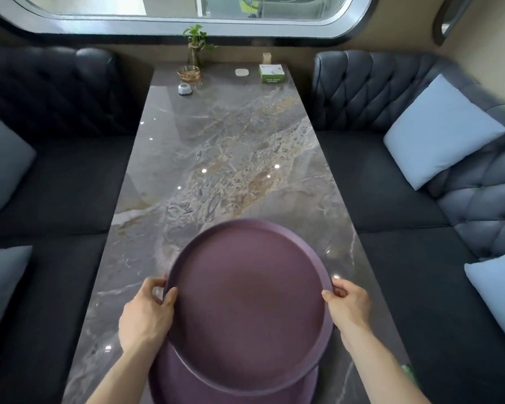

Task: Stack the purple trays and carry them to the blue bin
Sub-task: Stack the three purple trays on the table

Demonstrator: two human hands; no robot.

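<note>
At near end of marble table (216,147), upper purple tray (248,304) held over lower purple tray (233,389), overlapping it, offset toward far side, not yet nested. Left hand (146,313) pinching upper tray's left rim, thumb on top, fingers curled under. Right hand (347,304) pinching right rim likewise. Whether upper tray touches lower one: cannot tell.

Progress, by my reckoning: stacking nearly done, alignment left. Carrying not begun; blue bin nowhere in view. Far end: plant (197,43), green box (271,72), untouched. Sofas either side.
</note>
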